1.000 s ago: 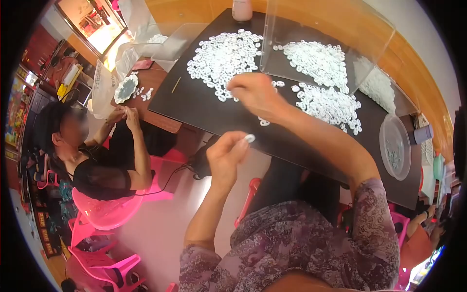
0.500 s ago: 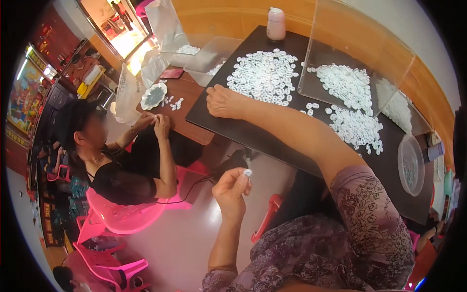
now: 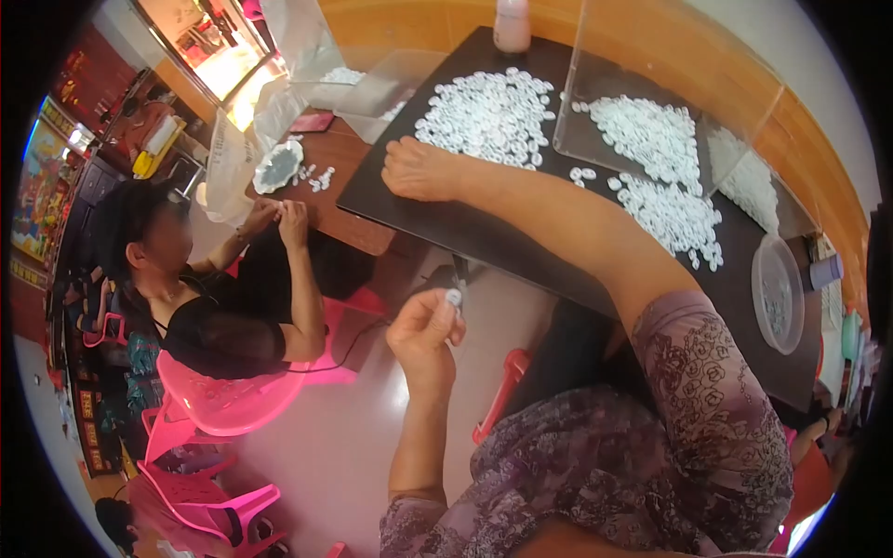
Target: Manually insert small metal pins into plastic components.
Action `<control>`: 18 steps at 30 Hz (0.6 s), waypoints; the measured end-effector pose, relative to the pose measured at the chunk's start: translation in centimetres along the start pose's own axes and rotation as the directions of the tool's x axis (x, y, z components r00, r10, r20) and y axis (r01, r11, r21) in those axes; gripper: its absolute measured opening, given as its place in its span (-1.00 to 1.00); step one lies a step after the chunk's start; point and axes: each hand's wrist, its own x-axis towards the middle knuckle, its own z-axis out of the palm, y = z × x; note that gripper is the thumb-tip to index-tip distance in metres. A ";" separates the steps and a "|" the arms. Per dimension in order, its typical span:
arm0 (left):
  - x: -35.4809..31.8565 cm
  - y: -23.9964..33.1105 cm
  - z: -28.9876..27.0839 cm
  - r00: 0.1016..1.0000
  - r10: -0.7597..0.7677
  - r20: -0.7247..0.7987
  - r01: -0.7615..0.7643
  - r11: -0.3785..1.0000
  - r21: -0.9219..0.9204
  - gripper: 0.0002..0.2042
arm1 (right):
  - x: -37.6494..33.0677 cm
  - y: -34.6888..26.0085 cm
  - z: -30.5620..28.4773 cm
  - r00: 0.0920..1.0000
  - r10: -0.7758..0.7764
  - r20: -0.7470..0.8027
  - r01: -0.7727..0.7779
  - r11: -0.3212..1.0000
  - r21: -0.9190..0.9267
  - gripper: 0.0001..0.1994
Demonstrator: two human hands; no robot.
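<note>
My left hand (image 3: pixel 423 342) is raised over the gap beside the table, with a small white oval piece (image 3: pixel 453 298) pinched between thumb and fingertips. My right arm reaches across the dark table (image 3: pixel 549 244). Near that table's left edge rests my right hand (image 3: pixel 416 171), its fingers curled closed; whether something is inside them is hidden. Just beyond it spreads a large pile of white oval pieces (image 3: pixel 486 113). Two more heaps of such pieces lie to the right, one at the mouth of a tipped clear plastic bin (image 3: pixel 605 56), the other a nearer heap (image 3: pixel 668 216).
A shallow clear tub (image 3: pixel 789 337) with small parts stands at the right. At the back is a pinkish bottle (image 3: pixel 512 26). On the left, a co-worker (image 3: pixel 223 321) sits in a pink chair (image 3: pixel 228 409) by a brown table (image 3: pixel 358 228) with a scalloped dish (image 3: pixel 278 167).
The view has shifted slightly, so the tables and piles sit higher and farther left in the picture. Both my hands keep the same hold and pose.
</note>
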 end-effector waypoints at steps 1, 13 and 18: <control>0.2 0.0 0.0 1.000 0.002 0.006 -0.002 1.000 -0.011 -0.86 | 0.1 0.2 -0.1 1.000 0.008 0.008 -0.008 1.000 0.005 -0.91; 0.1 -0.7 0.4 0.999 -0.033 -0.010 0.033 0.997 -0.068 -0.88 | -2.1 -0.4 -1.7 0.981 0.194 0.001 -0.185 0.934 0.305 -0.89; 0.6 -0.7 0.3 1.000 -0.030 -0.005 0.030 0.996 -0.082 -0.87 | -4.5 -1.2 -4.7 0.902 0.390 0.186 -0.426 0.736 0.527 -0.90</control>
